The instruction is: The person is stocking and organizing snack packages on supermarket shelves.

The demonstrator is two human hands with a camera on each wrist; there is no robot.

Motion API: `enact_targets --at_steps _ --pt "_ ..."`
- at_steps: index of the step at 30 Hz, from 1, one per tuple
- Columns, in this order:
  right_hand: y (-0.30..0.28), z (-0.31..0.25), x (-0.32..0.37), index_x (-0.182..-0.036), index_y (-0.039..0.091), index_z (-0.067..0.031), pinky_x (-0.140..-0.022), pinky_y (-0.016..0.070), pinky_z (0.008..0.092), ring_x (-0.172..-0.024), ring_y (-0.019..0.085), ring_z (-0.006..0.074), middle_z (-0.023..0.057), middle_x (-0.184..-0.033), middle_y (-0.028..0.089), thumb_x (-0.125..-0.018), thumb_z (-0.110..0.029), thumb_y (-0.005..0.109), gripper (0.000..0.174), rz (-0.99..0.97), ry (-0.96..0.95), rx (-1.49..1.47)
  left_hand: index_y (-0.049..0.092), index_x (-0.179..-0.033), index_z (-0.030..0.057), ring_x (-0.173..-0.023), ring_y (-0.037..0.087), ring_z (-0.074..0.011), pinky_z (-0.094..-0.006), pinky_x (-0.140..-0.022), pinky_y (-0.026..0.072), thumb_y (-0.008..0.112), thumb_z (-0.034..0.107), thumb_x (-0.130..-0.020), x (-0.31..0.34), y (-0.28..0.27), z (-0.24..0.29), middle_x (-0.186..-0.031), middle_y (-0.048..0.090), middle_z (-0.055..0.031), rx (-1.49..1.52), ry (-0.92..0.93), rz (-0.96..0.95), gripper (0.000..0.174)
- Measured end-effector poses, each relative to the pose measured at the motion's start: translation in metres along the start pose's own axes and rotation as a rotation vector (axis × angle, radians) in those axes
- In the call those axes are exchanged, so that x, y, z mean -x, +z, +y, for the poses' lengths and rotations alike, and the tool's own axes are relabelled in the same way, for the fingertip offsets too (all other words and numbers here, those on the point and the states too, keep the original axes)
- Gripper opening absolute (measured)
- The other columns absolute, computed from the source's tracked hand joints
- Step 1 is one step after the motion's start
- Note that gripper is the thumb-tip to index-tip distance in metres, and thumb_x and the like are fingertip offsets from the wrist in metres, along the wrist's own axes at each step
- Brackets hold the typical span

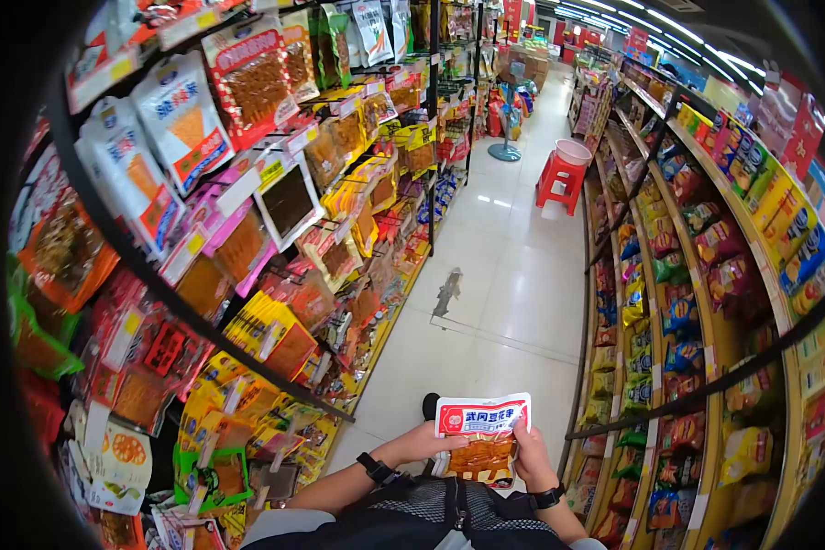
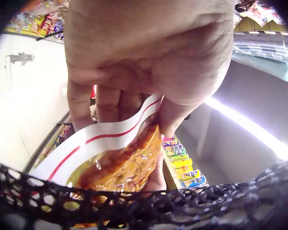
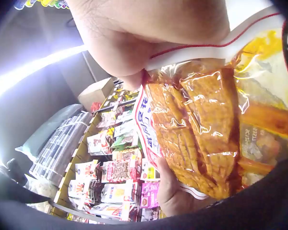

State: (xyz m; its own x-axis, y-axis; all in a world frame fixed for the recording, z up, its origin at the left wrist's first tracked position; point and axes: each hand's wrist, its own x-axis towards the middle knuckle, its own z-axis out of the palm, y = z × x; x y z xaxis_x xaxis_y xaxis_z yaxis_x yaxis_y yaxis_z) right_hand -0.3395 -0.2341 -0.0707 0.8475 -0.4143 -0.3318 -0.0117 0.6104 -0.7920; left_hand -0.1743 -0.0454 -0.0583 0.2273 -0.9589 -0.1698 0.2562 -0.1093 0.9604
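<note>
In the head view a snack packet [image 1: 482,423] with a red and white printed top and a see-through lower part is held upright in front of the body. My left hand [image 1: 422,444] grips its left edge, and my right hand [image 1: 533,455] pinches the right edge with the thumb in front. Seen from the left wrist, the fingers of the left hand [image 2: 144,52] wrap behind the white border of the packet [image 2: 120,170]. The right wrist view shows the right hand [image 3: 153,28] on the border, with brown, scored pieces of food inside the clear packet [image 3: 201,124].
Racks of hanging snack packets [image 1: 247,82] line the left side of the aisle. Shelves with bagged snacks [image 1: 678,321] run along the right. Farther down the tiled floor [image 1: 504,266] stand a red stool [image 1: 561,183] with a pink basin [image 1: 573,152] and a round-based stand [image 1: 504,152].
</note>
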Motion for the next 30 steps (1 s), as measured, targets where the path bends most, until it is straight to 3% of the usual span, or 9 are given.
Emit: enact_targets --at_steps 5,9,13,17,18,21,22,25,30 --pt "-0.008 -0.054 -0.095 -0.121 0.058 0.0007 -0.094 0.0512 0.0371 -0.106 0.066 0.0219 0.0118 -0.117 0.068 -0.103 -0.033 0.051 0.039 0.095 -0.033 0.033 0.053 -0.136 0.0002 -0.119 0.056 -0.0176 -0.0339 -0.104 0.0425 0.063 0.024 -0.098 -0.111 -0.064 0.014 -0.132 0.061 -0.0098 -0.047 0.154 -0.111 0.046" --pt "0.008 -0.099 -0.173 -0.121 0.058 0.0002 -0.094 0.0519 0.0372 -0.105 0.066 0.0225 0.0115 -0.117 0.068 -0.102 -0.035 0.053 0.040 0.129 0.012 0.041 0.056 -0.133 0.0014 -0.120 0.057 -0.0190 -0.0343 -0.105 0.0419 0.062 0.029 -0.099 -0.190 -0.129 0.026 -0.129 0.063 -0.0111 -0.058 0.123 -0.179 0.045" --pt "0.037 -0.142 -0.243 -0.121 0.058 0.0003 -0.095 0.0514 0.0372 -0.105 0.066 0.0216 0.0112 -0.117 0.068 -0.102 -0.035 0.053 0.041 0.109 -0.015 0.090 0.058 -0.132 0.0026 -0.116 0.058 -0.0184 -0.0339 -0.103 0.0430 0.064 0.028 -0.097 -0.224 -0.170 0.086 -0.126 0.065 -0.0095 0.001 0.274 -0.136 0.043" --pt "0.041 -0.155 -0.294 -0.123 0.058 0.0004 -0.093 0.0519 0.0375 -0.105 0.066 0.0224 0.0114 -0.118 0.067 -0.102 -0.035 0.053 0.041 0.079 0.028 0.074 0.056 -0.134 0.0024 -0.117 0.057 -0.0168 -0.0336 -0.104 0.0428 0.065 0.028 -0.097 -0.262 -0.209 0.085 -0.126 0.065 -0.0087 0.035 0.197 -0.185 0.045" --pt "0.044 -0.159 -0.305 -0.123 0.057 0.0005 -0.093 0.0519 0.0376 -0.105 0.066 0.0224 0.0114 -0.119 0.067 -0.103 -0.035 0.052 0.041 0.067 0.029 0.068 0.057 -0.133 0.0021 -0.115 0.057 -0.0159 -0.0334 -0.103 0.0432 0.065 0.028 -0.097 -0.267 -0.214 0.094 -0.126 0.065 -0.0087 0.014 0.247 -0.151 0.045" --pt "0.045 -0.168 -0.342 -0.125 0.056 0.0003 -0.096 0.0499 0.0373 -0.108 0.065 0.0223 0.0113 -0.121 0.066 -0.103 -0.036 0.050 0.043 0.055 0.046 0.073 0.048 -0.141 0.0020 -0.127 0.050 -0.0176 -0.0351 -0.109 0.0386 0.064 0.019 -0.097 -0.284 -0.237 0.104 -0.138 0.056 -0.0082 -0.020 0.148 -0.100 0.049" --pt "0.047 -0.171 -0.356 -0.126 0.056 0.0002 -0.097 0.0493 0.0372 -0.109 0.064 0.0223 0.0114 -0.121 0.066 -0.104 -0.036 0.050 0.043 0.050 0.054 0.076 0.051 -0.139 0.0017 -0.125 0.052 -0.0167 -0.0346 -0.107 0.0402 0.063 0.019 -0.097 -0.288 -0.245 0.110 -0.135 0.058 -0.0083 -0.023 0.081 -0.067 0.047" --pt "0.049 -0.178 -0.405 -0.125 0.056 0.0000 -0.098 0.0478 0.0366 -0.110 0.063 0.0214 0.0109 -0.121 0.066 -0.104 -0.035 0.048 0.042 0.006 0.077 0.095 0.061 -0.128 0.0005 -0.108 0.061 -0.0148 -0.0324 -0.097 0.0467 0.064 0.028 -0.097 -0.305 -0.268 0.116 -0.118 0.068 -0.0077 -0.021 0.110 0.098 0.042" --pt "0.050 -0.196 -0.499 -0.122 0.058 0.0012 -0.098 0.0478 0.0355 -0.109 0.063 0.0194 0.0110 -0.121 0.066 -0.105 -0.034 0.049 0.041 -0.154 0.061 0.170 0.063 -0.127 0.0021 -0.108 0.061 -0.0136 -0.0317 -0.096 0.0468 0.064 0.030 -0.097 -0.347 -0.319 0.128 -0.117 0.069 -0.0066 -0.026 0.100 0.275 0.041"
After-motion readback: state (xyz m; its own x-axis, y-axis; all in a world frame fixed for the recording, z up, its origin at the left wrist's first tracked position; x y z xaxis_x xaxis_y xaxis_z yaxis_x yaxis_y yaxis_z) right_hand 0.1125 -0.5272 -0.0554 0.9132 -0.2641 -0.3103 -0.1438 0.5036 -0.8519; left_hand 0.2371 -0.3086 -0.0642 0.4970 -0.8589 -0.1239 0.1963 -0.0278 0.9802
